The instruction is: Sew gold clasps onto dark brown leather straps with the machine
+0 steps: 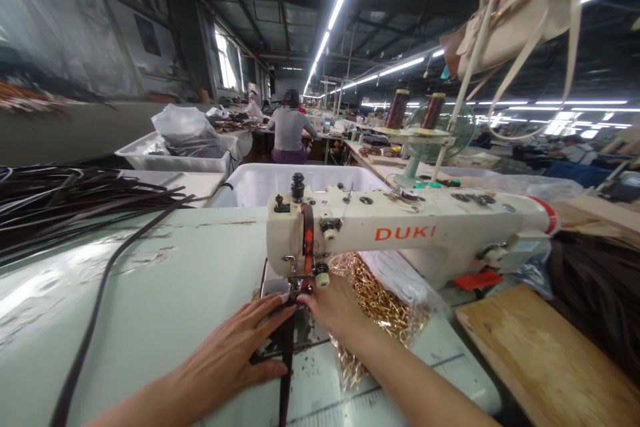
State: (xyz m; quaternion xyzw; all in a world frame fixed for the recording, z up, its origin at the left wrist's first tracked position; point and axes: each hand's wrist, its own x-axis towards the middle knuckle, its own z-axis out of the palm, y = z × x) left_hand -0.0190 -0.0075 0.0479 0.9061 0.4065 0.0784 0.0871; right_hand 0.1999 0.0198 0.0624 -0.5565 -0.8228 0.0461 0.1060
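A narrow dark brown strap (287, 373) runs up the machine bed to the needle area of a white sewing machine (350, 230) marked DUKI. My left hand (230, 343) lies flat left of the strap, fingers stretched out and thumb apart. Its fingertips touch the strap by the presser foot, and the thumb tip rests at the strap's edge lower down. Close to the needle, my right hand (337, 307) has its thumb and fingers closed on the strap's far end. The machine head and the hand itself partly hide that grip.
A clear bag of gold-coloured metal clasps (375, 300) lies under the machine arm. Dark straps (75, 207) are heaped on the left, one trailing across the table. A wooden board (550, 353) sits at right. Behind stand a white bin (300, 180) and a seated person (290, 130).
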